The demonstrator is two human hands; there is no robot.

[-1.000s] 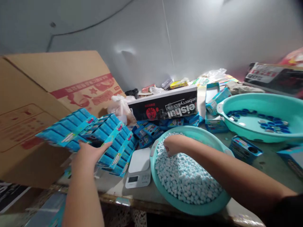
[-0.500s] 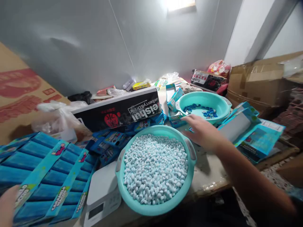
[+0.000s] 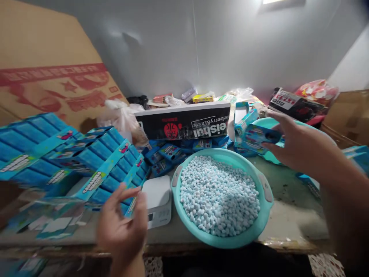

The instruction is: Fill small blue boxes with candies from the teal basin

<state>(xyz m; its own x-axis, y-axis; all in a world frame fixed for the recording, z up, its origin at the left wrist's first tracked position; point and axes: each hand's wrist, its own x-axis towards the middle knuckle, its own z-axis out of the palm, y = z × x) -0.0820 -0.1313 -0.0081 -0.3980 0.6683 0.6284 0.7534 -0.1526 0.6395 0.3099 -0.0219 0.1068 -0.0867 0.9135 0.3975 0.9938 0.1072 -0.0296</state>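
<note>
My right hand pinches a small blue candy box between thumb and fingers, above the near rim of the rear turquoise bowl. Apart from anything, my left hand is held with its fingers curved and spread, nothing between them. It is slightly blurred and in front of stacked blue display boxes and a white scale. Right of the scale stands a turquoise bowl full of pale blue and white candies. The rear bowl's contents are mostly hidden by my right hand.
Several blue candy boxes lie heaped before a long black carton. A tall cardboard box stands at the left, a plastic bag beside it. Clear plastic packaging lies near the table's front-left edge.
The view has turned left. My right hand now holds a small blue candy box and is raised. My left hand has come away from the display boxes at the left, into full view.
</note>
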